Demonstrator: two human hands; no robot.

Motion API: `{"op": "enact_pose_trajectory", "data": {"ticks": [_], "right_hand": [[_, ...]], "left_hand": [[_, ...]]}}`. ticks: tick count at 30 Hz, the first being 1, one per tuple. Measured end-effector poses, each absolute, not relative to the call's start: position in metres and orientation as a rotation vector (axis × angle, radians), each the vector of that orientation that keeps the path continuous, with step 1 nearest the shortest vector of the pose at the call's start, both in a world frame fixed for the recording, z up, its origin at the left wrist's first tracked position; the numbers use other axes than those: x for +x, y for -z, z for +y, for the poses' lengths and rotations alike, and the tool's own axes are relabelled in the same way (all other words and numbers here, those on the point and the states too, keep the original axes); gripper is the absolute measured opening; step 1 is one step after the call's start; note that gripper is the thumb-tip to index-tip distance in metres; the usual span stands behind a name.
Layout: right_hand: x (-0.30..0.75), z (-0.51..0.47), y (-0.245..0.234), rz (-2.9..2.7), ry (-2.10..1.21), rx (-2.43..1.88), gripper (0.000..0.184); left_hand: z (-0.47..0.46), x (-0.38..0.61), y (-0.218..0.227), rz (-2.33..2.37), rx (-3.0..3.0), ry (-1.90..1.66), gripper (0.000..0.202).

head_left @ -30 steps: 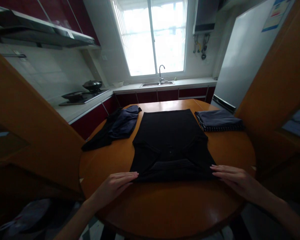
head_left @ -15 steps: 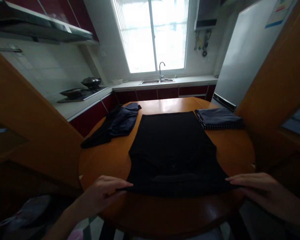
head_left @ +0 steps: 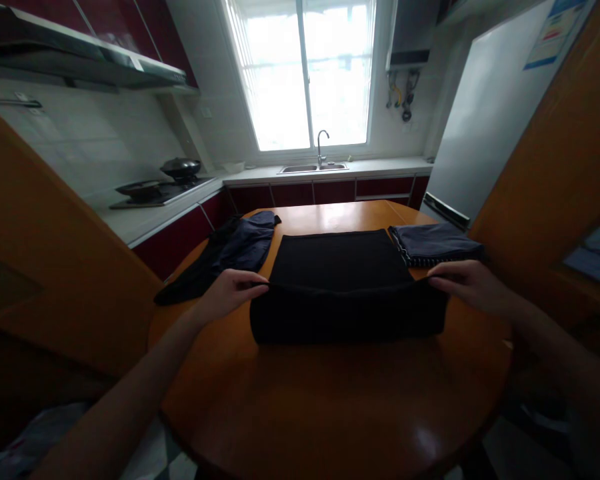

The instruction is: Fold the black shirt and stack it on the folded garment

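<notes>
A black garment (head_left: 347,317), looking like a shirt or top, lies across the middle of the wooden table (head_left: 330,407). Its near edge is lifted and carried over the flat far part, so the cloth bends in a loose fold towards me. My left hand (head_left: 234,293) pinches the left corner of that raised edge between thumb and fingers. At the right corner, my right hand (head_left: 463,283) pinches the same edge. The edge is stretched between both hands and sags slightly in the middle.
Crumpled dark clothes (head_left: 245,243) lie at the table's left. A folded stack of clothes (head_left: 435,243) sits at the right, close beyond my right hand. Behind the table are a counter with a sink (head_left: 313,168), a stove with pans (head_left: 153,190) and a fridge (head_left: 495,113).
Both hands have moved up and away from me, bringing the garment's near edge over its far part. The cloth now covers less of the table's near side.
</notes>
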State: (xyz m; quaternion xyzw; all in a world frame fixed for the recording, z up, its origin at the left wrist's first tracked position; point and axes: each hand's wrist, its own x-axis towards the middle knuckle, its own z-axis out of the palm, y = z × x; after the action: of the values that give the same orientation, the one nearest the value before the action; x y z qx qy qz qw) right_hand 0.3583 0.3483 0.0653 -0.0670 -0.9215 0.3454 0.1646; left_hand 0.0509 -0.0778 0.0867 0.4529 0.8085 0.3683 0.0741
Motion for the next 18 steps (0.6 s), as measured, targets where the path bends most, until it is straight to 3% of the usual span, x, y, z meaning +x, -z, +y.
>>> {"op": "enact_pose_trajectory", "data": {"ticks": [4,13,18], "right_hand": [[0.304,0.376,-0.06,-2.639,-1.005,-0.201,0.043],[0.222,0.403,0.002,-2.563,-1.404,-0.615,0.03],[0.212,0.407,0.018,-2.53,-1.358,-0.686,0.025]], "left_hand": [[-0.045,0.012,-0.079,2.357,1.286,-1.16,0.042],[0.005,-0.048,-0.009,2.224,0.81,-1.27,0.046],[0.01,-0.055,0.0,2.235,0.732,-1.313,0.047]]}}
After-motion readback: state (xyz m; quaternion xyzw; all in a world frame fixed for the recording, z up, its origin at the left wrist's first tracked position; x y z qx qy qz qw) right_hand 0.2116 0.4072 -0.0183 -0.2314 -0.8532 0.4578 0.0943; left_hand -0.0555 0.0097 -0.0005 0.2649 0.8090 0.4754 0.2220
